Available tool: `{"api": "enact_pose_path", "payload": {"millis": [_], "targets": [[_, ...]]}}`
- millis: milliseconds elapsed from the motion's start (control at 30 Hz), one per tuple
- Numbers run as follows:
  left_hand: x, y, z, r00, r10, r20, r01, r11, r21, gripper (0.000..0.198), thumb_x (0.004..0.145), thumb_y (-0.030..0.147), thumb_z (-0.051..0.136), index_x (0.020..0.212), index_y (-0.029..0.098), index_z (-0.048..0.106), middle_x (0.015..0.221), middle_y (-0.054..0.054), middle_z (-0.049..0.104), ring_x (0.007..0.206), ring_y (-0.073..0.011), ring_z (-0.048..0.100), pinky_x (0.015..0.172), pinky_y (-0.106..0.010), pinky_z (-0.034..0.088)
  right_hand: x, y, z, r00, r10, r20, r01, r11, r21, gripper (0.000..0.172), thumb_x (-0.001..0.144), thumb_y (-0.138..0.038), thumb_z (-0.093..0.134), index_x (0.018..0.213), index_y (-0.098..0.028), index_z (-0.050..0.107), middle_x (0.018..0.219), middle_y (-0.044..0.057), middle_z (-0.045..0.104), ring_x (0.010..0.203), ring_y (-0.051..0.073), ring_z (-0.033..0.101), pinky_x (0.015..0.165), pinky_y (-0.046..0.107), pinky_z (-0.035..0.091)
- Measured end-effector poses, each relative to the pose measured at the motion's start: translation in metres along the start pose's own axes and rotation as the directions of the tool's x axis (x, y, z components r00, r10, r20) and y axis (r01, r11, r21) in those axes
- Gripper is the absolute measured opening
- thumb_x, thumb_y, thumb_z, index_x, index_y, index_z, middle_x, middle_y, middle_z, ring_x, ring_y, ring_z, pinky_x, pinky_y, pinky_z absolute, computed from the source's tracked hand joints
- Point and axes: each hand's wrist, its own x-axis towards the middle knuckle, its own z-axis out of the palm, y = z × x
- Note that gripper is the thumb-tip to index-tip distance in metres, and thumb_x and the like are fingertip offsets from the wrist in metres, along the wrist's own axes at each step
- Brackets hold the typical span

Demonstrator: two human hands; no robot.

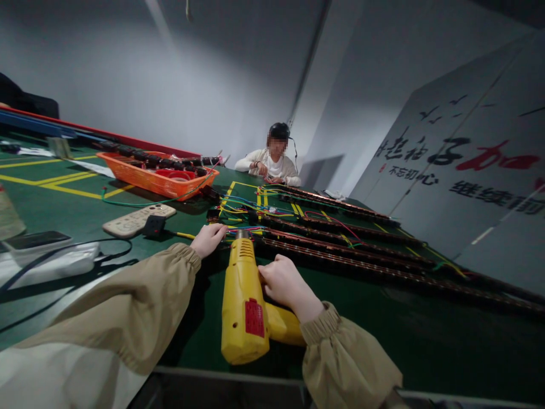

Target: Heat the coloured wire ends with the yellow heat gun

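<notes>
My left hand (208, 240) is closed in a pinch on thin coloured wires (232, 229) at the near end of the long strips. A yellow heat gun (242, 301) is in front of me, its metal nozzle pointing away toward those wires. Against the right side of its body, my right hand (288, 286) is closed with curled fingers, and the gun partly hides the fingertips. The gun's handle runs right, under my wrist and sleeve. Long dark strips with copper-coloured lines (340, 255) extend rightward from the wires.
An orange basket (159, 177) holds dark wrapped bundles. Near it lie a beige remote-like panel (138, 220) and a small black block (154, 226). A phone-like device (38, 240) and dark cables are at left. Across the green table (340, 335) a person (272, 162) sits with hands on work.
</notes>
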Motion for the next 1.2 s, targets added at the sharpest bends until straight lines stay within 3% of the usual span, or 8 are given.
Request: {"api": "enact_pose_path", "payload": {"millis": [233, 500, 933, 1200], "targets": [[0.0, 0.003, -0.002, 1.0, -0.018, -0.004, 0.018, 1.0, -0.013, 0.048, 0.082, 0.049, 0.03, 0.075, 0.013, 0.06, 0.075, -0.005, 0.061, 0.072, -0.0157, 0.051, 0.065, -0.025, 0.035, 0.019, -0.018, -0.001, 0.997, -0.071, 0.004, 0.071, 0.997, -0.006, 0.04, 0.081, -0.041, 0.04, 0.098, -0.008, 0.056, 0.089, 0.004, 0.058, 0.095, 0.002, 0.051, 0.104, 0.031, 0.038], [0.0, 0.004, -0.002, 1.0, -0.015, -0.008, 0.015, 0.999, -0.03, 0.047, 0.082, 0.05, 0.033, 0.075, 0.013, 0.06, 0.073, -0.003, 0.059, 0.072, -0.0138, 0.05, 0.065, -0.023, 0.035, 0.019, -0.013, 0.001, 0.996, -0.094, 0.01, 0.094, 0.996, 0.011, 0.038, 0.08, -0.04, 0.041, 0.1, -0.01, 0.055, 0.09, 0.002, 0.058, 0.095, 0.002, 0.051, 0.105, 0.032, 0.038], [-0.003, 0.011, -0.006, 0.999, 0.01, -0.03, -0.012, 0.999, -0.051, 0.044, 0.082, 0.048, 0.035, 0.061, 0.013, 0.051, 0.06, -0.001, 0.049, 0.062, -0.011, 0.043, 0.059, -0.023, 0.031, -0.004, 0.02, 0.009, 0.997, 0.069, 0.025, -0.07, 0.997, 0.038, 0.044, 0.081, -0.045, 0.037, 0.099, -0.009, 0.055, 0.09, 0.002, 0.057, 0.091, 0.0, 0.049, 0.103, 0.028, 0.037], [-0.004, 0.007, -0.005, 1.0, 0.023, -0.013, -0.024, 0.999, -0.038, 0.044, 0.084, 0.047, 0.035, 0.06, 0.013, 0.05, 0.059, -0.001, 0.049, 0.06, -0.0104, 0.044, 0.059, -0.023, 0.03, -0.007, 0.016, 0.004, 0.994, 0.106, 0.033, -0.108, 0.994, 0.037, 0.046, 0.081, -0.047, 0.036, 0.096, -0.008, 0.056, 0.087, 0.002, 0.057, 0.091, 0.0, 0.051, 0.103, 0.027, 0.039]]}}
